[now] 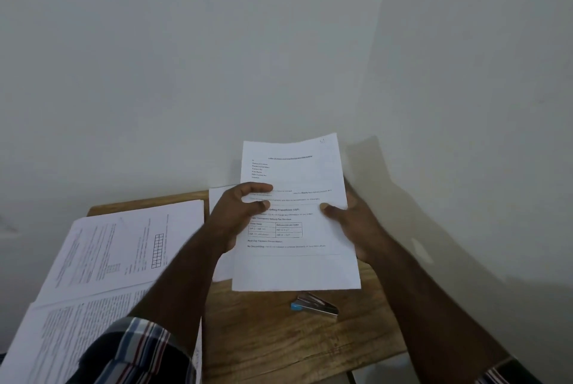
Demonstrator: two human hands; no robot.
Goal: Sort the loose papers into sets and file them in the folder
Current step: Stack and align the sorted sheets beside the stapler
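I hold a printed white sheet (pixel 297 266), perhaps a thin set, upright above the wooden table (pixel 279 340). My left hand (pixel 238 216) grips its left edge, thumb and fingers curled over the print. On the right edge, my right hand (pixel 350 222) pinches it with the thumb in front and fingers behind. Another white paper (pixel 218 197) lies flat behind and under the held sheet. Two stacks of printed papers lie at the left: one with a small grid (pixel 124 244) and a nearer one of dense text (pixel 71 334). No folder is visible.
A silver stapler with a blue tip (pixel 314 306) lies on the table just below the held sheet. A pale wall stands right behind the table. A white object (pixel 381 371) shows at the table's near right corner.
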